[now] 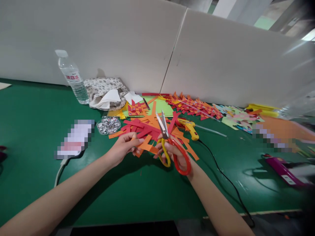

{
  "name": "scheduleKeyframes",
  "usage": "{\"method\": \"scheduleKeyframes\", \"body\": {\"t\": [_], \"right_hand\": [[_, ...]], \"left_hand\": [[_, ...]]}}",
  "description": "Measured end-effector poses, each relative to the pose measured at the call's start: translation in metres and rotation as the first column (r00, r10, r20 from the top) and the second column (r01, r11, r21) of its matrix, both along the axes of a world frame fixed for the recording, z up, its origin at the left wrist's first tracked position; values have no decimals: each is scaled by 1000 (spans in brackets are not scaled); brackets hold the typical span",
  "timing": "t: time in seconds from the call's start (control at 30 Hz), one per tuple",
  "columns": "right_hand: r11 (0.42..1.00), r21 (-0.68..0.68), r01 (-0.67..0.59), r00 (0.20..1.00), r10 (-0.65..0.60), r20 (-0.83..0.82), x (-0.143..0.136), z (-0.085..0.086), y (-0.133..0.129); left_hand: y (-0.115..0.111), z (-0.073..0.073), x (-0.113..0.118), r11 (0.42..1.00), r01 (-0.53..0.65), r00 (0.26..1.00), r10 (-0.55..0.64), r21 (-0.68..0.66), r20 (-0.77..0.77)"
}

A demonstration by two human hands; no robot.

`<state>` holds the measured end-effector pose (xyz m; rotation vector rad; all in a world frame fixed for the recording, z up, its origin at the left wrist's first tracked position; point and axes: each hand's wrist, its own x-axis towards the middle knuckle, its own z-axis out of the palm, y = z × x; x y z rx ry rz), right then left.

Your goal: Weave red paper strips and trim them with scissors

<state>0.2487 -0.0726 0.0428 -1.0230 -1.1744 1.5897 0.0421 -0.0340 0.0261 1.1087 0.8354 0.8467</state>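
My left hand (pixel 128 146) is closed on one end of an orange paper piece (pixel 147 143) that has a cut, branching shape. With my right hand (pixel 180 157) I hold scissors (pixel 167 137) with one yellow and one red handle loop; the blades point away from me and stand slightly apart. The fingertips of that hand also touch the right end of the orange paper. Just beyond both hands lies a heap of orange and red paper strips (pixel 152 126). A clear container of googly eyes (pixel 108 125) sits left of the heap.
Right of the heap lies a yellow glue gun (pixel 188 127) with a black cord. Woven paper fish (pixel 197 106) line the wall. A water bottle (pixel 73 78), patterned pouch (pixel 107 90) and phone (pixel 75 139) stand or lie left. A purple power strip (pixel 283 170) lies right.
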Motion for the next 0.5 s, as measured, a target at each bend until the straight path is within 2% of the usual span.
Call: {"method": "scheduleKeyframes", "body": {"t": [0.1,0.27,0.4,0.5], "right_hand": [[1000,-17,-26,998,27,48,-4,2,-1],[999,-35,5,998,-3,63,-3,-3,-1],[997,-78,17,994,-9,107,-3,-8,1],[996,-84,17,997,-10,81,-3,-10,3]], "left_hand": [[0,-1,2,999,28,996,-24,46,-82],[-4,-4,5,982,96,958,-47,164,-284],[-5,-5,3,975,113,947,-48,191,-316],[-4,-3,2,981,92,953,-37,173,-300]]}}
